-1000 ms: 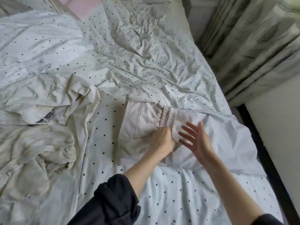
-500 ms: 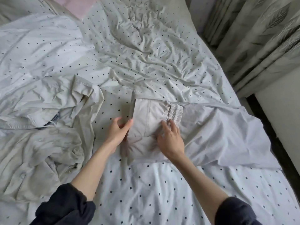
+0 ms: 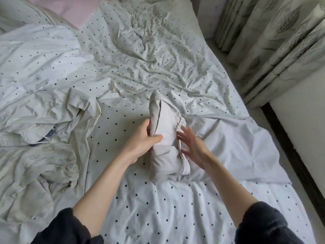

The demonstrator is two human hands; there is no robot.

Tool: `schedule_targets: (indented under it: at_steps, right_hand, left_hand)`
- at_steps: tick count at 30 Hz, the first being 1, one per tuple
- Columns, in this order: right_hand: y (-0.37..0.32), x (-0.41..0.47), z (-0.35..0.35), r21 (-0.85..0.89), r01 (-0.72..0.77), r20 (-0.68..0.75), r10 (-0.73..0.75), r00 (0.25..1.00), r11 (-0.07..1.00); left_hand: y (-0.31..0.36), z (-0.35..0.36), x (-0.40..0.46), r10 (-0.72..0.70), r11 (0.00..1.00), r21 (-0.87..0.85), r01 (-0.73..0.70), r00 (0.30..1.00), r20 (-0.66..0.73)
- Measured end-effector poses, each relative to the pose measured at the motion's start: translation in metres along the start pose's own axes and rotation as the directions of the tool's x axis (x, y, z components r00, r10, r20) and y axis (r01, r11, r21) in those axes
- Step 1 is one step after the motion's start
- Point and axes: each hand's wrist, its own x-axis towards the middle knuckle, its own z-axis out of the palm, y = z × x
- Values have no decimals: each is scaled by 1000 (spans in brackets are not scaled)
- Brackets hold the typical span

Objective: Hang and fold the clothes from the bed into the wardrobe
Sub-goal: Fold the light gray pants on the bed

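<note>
Mid-bed, on a rumpled polka-dot sheet, a left hand clasps a folded beige garment with an elastic-gathered edge; the right hand, fingers spread and released, hovers just right of it. Crumpled cream clothes lie left.

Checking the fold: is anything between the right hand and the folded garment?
Nothing visible. The right hand, fingers straight, sits at the right edge of the folded beige garment, which the left hand grips.
</note>
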Motion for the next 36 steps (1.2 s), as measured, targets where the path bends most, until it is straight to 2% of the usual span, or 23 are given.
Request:
schedule_targets:
  at_steps: [2,5,7,10,12,14,16,17,18,19,20,22,23,24,26,28,31,36]
  right_hand:
    - [-7,-4,-25,135,-75,69,66,995,988]
    - [-15,-15,-69,237,-119,90,100,991,964]
    - [-19,-25,-92,303,-108,59,95,994,947]
    - [-21,-38,-141,348,-56,-59,82,995,936]
    - [-19,-44,-167,291,-44,-107,78,991,956]
    - [-15,-50,-185,162,-64,-131,86,988,985]
    - [-8,-52,-198,-47,-55,-199,44,979,997]
    - [-5,-51,-202,-217,-8,-269,-52,962,976]
    - [-1,-50,-202,-433,47,-332,-208,920,900]
    - [2,-50,-198,-626,112,-334,-395,856,772]
    - [3,-51,-190,-747,198,-259,-552,793,635]
    - [7,-50,-170,-827,389,-24,-716,697,406]
    - [9,-46,-162,-820,457,73,-729,681,344]
    - [11,-44,-156,-810,491,152,-694,703,320]
    - [13,-35,-153,-819,477,239,-567,788,318]
    - [18,-27,-162,-881,363,229,-398,888,302]
    - [22,-19,-177,-946,259,197,-291,936,195]
    - [21,-16,-179,-971,185,149,-222,964,151]
  left_hand:
    - [19,26,-1,37,998,59,-39,999,37]
    - [41,78,1,107,971,206,-120,991,74]
    - [49,115,4,138,946,286,-156,987,80]
    - [50,180,18,100,935,324,-144,984,151]
    - [42,215,29,34,909,395,-131,969,244]
    - [32,236,36,-18,869,476,-138,951,307]
    - [24,245,37,-5,897,432,-94,975,223]
    - [21,243,36,20,928,367,-61,993,114]
    - [18,236,37,40,948,316,-28,999,-31]
    - [14,224,37,69,958,285,-17,982,-175]
    - [10,212,39,89,960,278,-4,952,-294]
    - [2,184,41,61,960,273,64,903,-425]
    - [-5,171,44,-15,965,228,129,895,-445]
    - [-10,161,45,-138,971,121,207,896,-422]
    - [-12,151,44,-383,922,-155,354,890,-248]
    - [-10,147,40,-485,829,-360,428,871,-82]
    - [-10,142,42,-478,795,-415,442,878,18]
    - [-12,139,48,-465,798,-349,492,870,165]
